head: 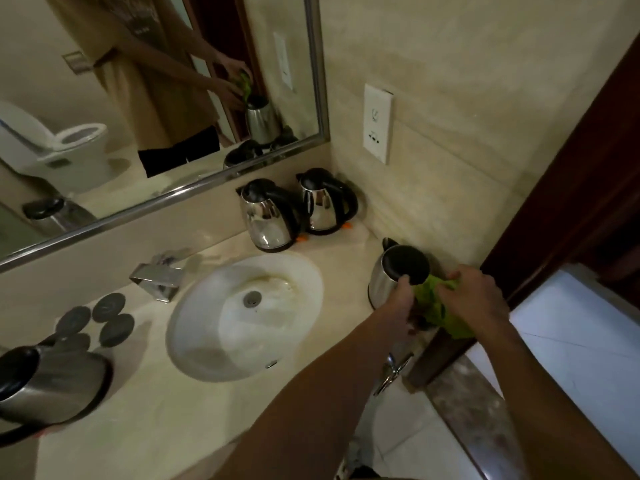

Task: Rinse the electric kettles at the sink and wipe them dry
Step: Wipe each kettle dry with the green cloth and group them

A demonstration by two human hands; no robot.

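Observation:
A steel kettle with a black lid (389, 273) stands at the right end of the counter. My left hand (398, 306) grips its near side by the handle. My right hand (476, 299) holds a green cloth (438, 306) bunched against the kettle's handle side. Two more steel kettles (268, 216) (325, 202) stand upright side by side against the back wall, under the mirror. Another kettle (48, 386) sits at the counter's left end, partly cut off by the frame. The white oval sink (242, 317) lies in the middle, with no water running.
A chrome tap (156, 275) stands behind the sink's left side. Several dark round discs (100, 317) lie left of the sink. A wall socket plate (377, 123) is above the right-hand kettles. A dark wooden door frame (540, 237) borders the counter on the right.

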